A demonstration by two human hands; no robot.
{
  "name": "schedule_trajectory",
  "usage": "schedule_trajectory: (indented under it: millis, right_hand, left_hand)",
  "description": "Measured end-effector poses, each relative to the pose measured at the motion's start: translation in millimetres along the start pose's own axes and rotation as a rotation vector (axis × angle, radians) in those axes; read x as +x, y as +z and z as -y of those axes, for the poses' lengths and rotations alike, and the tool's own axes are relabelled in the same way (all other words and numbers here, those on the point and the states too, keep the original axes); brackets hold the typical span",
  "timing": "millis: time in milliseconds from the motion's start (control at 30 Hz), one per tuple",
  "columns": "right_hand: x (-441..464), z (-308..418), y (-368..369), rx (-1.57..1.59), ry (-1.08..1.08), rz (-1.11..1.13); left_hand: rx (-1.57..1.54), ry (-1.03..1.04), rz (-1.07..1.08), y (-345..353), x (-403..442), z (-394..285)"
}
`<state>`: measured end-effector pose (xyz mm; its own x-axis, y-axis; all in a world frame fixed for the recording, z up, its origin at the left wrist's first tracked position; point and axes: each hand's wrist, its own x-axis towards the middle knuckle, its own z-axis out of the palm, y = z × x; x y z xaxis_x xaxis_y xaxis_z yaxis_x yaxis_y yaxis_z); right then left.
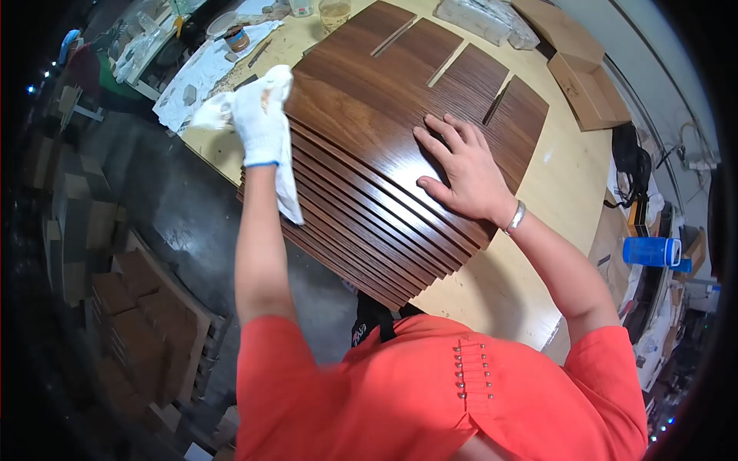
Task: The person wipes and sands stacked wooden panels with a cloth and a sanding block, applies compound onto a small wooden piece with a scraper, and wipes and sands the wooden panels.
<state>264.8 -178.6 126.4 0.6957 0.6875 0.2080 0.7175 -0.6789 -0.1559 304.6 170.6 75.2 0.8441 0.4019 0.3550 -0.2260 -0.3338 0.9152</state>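
A fanned stack of dark brown wooden panels (pixel 346 100) lies on the pale table (pixel 569 169); the top panel has three narrow slots. My left hand (pixel 261 119), in a white glove with a blue cuff, is closed on a white cloth (pixel 287 184) at the panels' left edge. The cloth hangs down beside the stepped edges. Bare, with fingers spread, my right hand (pixel 465 165) lies on the glossy top panel near its right side. A metal bracelet is around that wrist.
An open cardboard box (pixel 588 92) and a plastic-wrapped bundle (pixel 488 21) lie at the back. A small jar (pixel 237 38) stands on white cloth at the back left. A blue bottle (pixel 649 251) is at the right. Stacked brown pieces (pixel 146 323) stand at lower left.
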Motion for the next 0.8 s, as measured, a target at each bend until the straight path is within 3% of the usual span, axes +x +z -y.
schedule_trajectory:
  millis: [33, 100, 200, 267, 367, 433, 467, 533, 567, 600, 700, 733, 767, 800]
  right_hand:
    - [3, -1, -2, -0.001, 0.000, -0.001]
    - [3, -1, -3, 0.005, 0.004, 0.004]
    - [5, -1, -3, 0.007, 0.002, 0.010]
    - [3, -1, -4, 0.010, 0.005, 0.017]
    - [3, -1, -4, 0.033, 0.005, 0.013]
    - [2, -3, -3, 0.026, 0.001, 0.011]
    - [2, -2, -2, 0.025, 0.000, 0.009]
    - [3, -2, -3, 0.011, 0.000, 0.014]
    - [3, -1, -2, 0.001, 0.000, 0.018]
    - [2, -1, -1, -0.002, 0.001, 0.016]
    - [3, 0, 0, 0.001, 0.001, 0.003]
    - [3, -1, -1, 0.009, 0.000, -0.002]
    - [3, -2, -1, 0.020, -0.001, -0.006]
    - [3, -3, 0, 0.008, -0.003, -0.013]
  left_hand:
    - [0.360, -0.041, 0.003, -6, 11, -15]
    - [0.842, 0.147, -0.158, 4, -14, 15]
    - [-0.304, 0.362, -0.208, 49, -73, -52]
    - [-0.132, 0.311, -0.124, 25, -57, -18]
    - [0.052, 0.011, -0.205, -4, -10, 2]
    - [0.321, 0.149, -0.277, -6, -10, 1]
    - [0.239, 0.273, -0.275, 6, -29, -7]
    - [-0.099, 0.268, -0.301, 20, -53, 1]
    - [0.353, 0.473, -0.229, 16, -62, 9]
    - [0.368, 0.419, -0.154, 4, -51, 17]
    - [0.080, 0.105, -0.193, 1, -12, -17]
    - [0.493, 0.254, -0.248, 0, -15, -5]
    - [0.453, 0.336, -0.294, 12, -33, -3]
    - [-0.276, 0.181, -0.121, 37, -59, -27]
